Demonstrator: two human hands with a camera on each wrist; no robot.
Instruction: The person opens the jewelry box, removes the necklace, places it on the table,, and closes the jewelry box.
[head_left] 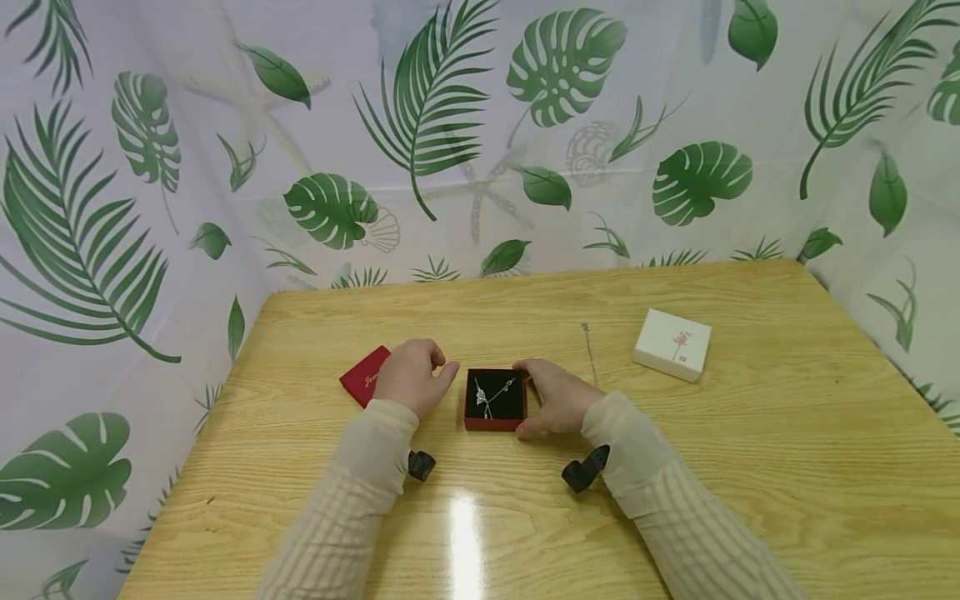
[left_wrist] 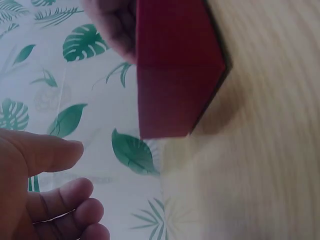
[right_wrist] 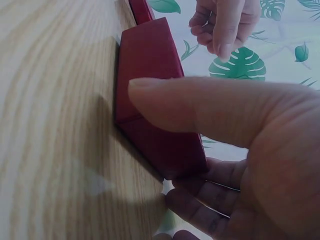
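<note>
A small red jewelry box (head_left: 496, 424) with a black lining sits on the table. Inside lies a silver necklace (head_left: 483, 398) with a pale pendant. My right hand (head_left: 561, 398) grips the box's right side; in the right wrist view its thumb (right_wrist: 160, 102) lies along one wall and fingers reach the far corner. My left hand (head_left: 414, 377) hovers left of the box, apart from it. Its fingers are loosely bent and hold nothing, as the left wrist view also shows. Partly behind that hand lies the red lid (head_left: 364, 377) with gold lettering.
A thin silver chain (head_left: 589, 346) lies stretched on the table behind the right hand. Farther right stands a white box (head_left: 672, 345) with a pink flower print. A leaf-patterned cloth (head_left: 465, 217) hangs along the back and sides of the wooden table (head_left: 787, 467).
</note>
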